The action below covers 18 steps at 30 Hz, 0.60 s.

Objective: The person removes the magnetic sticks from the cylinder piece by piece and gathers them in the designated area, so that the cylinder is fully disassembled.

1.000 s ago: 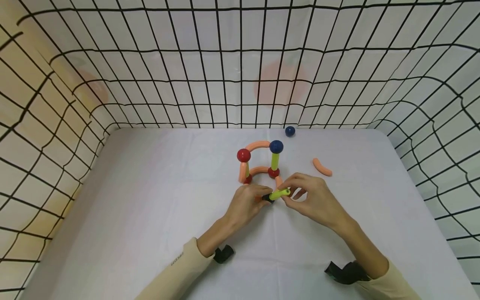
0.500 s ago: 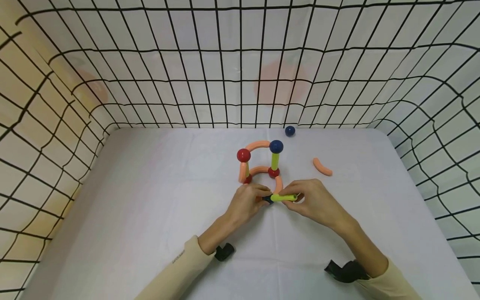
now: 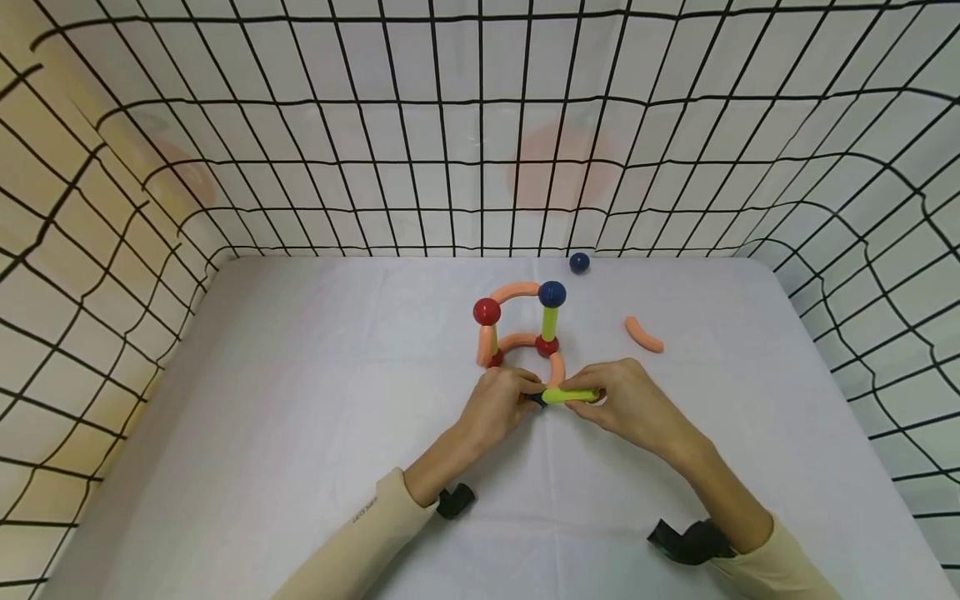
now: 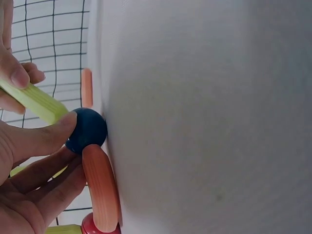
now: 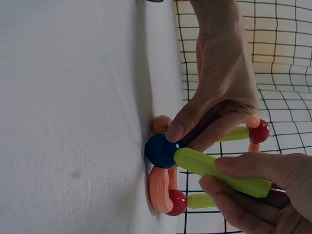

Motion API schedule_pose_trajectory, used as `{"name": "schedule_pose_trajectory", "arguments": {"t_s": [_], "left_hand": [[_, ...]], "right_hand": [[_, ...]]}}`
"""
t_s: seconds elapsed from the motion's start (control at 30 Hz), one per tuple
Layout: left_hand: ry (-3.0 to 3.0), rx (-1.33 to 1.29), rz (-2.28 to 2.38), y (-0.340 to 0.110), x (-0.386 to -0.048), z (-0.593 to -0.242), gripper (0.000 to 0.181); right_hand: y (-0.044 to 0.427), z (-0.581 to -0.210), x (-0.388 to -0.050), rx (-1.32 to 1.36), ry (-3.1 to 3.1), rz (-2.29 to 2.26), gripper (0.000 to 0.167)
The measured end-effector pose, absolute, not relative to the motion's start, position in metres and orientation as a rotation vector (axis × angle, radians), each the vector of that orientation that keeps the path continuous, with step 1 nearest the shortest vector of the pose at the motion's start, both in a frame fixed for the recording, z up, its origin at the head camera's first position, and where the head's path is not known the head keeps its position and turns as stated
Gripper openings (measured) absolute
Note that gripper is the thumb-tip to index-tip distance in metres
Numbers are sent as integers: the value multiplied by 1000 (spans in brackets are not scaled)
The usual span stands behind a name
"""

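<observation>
Left hand (image 3: 491, 406): thumb and fingers pinch the near ball (image 5: 160, 152), a blue one, low against the white table (image 3: 300, 375).
Right hand (image 3: 633, 404): thumb and fingers grip the green stick (image 5: 222, 171).
Green stick: held tilted, one end touching the near ball between the two hands.
Orange curves (image 5: 160, 187): they meet the near ball on two sides; the right one reaches a low red ball (image 3: 547, 344).
Posts: just beyond the hands stand two green ones, the left topped by a high red ball (image 3: 487, 312), the right by a high blue ball (image 3: 552, 294), an orange arc (image 3: 516, 290) bridging them.
Loose: a spare curve (image 3: 644, 335) to the right, and a far ball (image 3: 579, 263), blue, by the black mesh (image 3: 480, 208).
</observation>
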<state>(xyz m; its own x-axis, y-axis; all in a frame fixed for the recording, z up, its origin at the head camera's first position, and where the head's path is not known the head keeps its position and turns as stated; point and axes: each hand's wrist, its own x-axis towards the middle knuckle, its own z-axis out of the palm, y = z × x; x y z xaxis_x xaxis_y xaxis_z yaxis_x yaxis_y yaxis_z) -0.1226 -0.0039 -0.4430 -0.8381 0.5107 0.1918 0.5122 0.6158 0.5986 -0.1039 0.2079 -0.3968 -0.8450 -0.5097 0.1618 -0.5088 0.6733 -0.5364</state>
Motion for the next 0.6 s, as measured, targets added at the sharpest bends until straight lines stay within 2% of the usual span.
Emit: {"name": "schedule_pose_trajectory", "arguments": {"t_s": [0.6], "left_hand": [[-2813, -924, -1029, -3, -123, -442, 20]], "right_hand": [[216, -400, -112, -829, 2802, -996, 23]]}}
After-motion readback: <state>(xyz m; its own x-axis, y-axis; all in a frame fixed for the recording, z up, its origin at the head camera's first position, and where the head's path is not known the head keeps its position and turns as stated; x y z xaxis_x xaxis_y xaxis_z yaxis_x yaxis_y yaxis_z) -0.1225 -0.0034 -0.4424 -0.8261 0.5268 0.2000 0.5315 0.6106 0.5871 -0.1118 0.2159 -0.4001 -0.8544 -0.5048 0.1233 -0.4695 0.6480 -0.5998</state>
